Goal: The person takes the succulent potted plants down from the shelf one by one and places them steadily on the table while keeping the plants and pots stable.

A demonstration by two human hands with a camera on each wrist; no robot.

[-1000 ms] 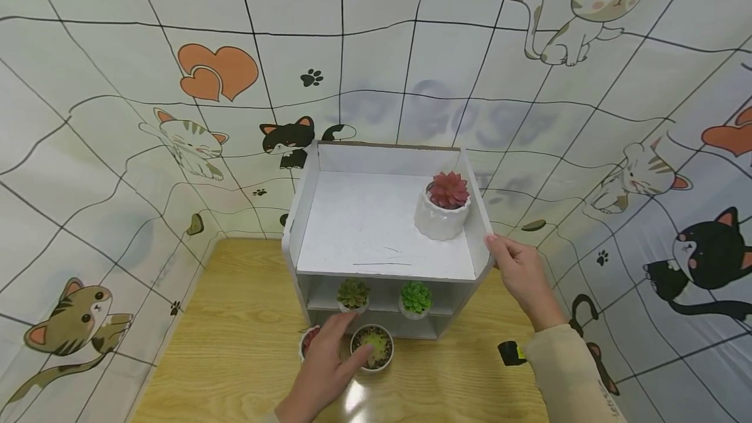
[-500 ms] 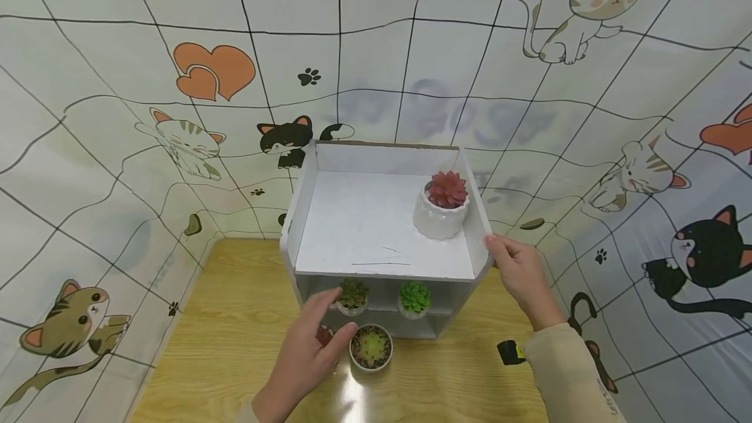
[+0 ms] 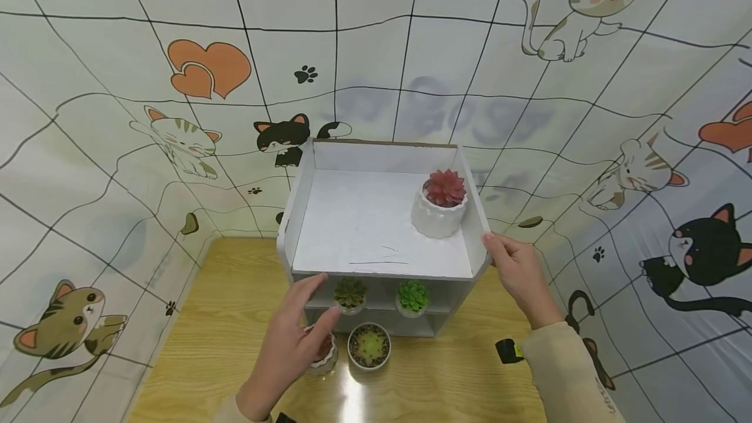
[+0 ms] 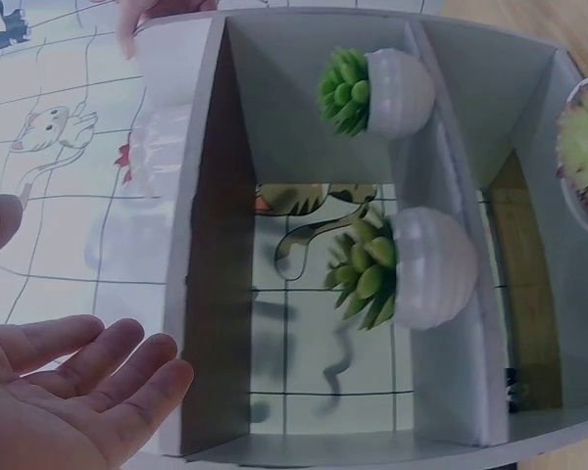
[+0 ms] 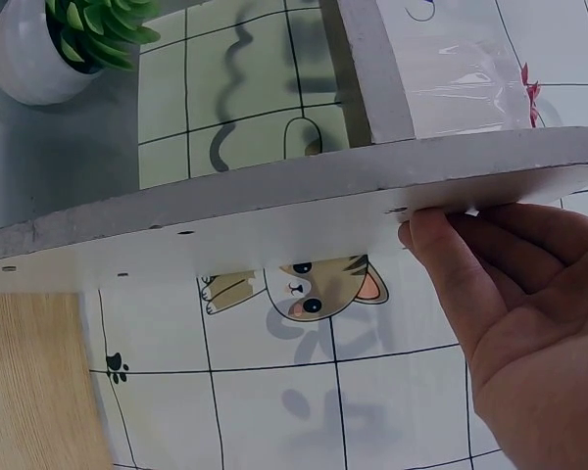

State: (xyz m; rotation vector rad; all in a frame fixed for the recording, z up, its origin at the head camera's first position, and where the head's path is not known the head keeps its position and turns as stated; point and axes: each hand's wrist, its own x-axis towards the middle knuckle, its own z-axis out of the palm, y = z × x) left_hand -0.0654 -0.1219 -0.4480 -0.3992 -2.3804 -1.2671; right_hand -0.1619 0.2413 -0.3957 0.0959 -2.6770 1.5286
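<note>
A white shelf unit (image 3: 346, 214) stands against the back wall. My right hand (image 3: 519, 273) grips the edge of its right side panel; in the right wrist view the fingers (image 5: 451, 259) lie against the panel's outer face. My left hand (image 3: 288, 338) hovers at the shelf's lower left front, fingers apart, holding nothing. On the top board sits a red succulent (image 3: 440, 207) in a white pot. A dark green succulent (image 3: 350, 294) and a bright green succulent (image 3: 413, 297) stand on the middle board. Partly hidden by my left hand is another white pot (image 3: 325, 363).
A round pot with a yellow-green succulent (image 3: 369, 346) stands on the wooden table (image 3: 223, 318) before the shelf. A small black item (image 3: 508, 351) lies by the right sleeve. Cat-print cloth (image 3: 376, 51) surrounds the table at the back and sides.
My left hand has drawn back leftward from the middle-board plants, and more of the white pot beside it shows. The right hand keeps its grip on the side panel.
</note>
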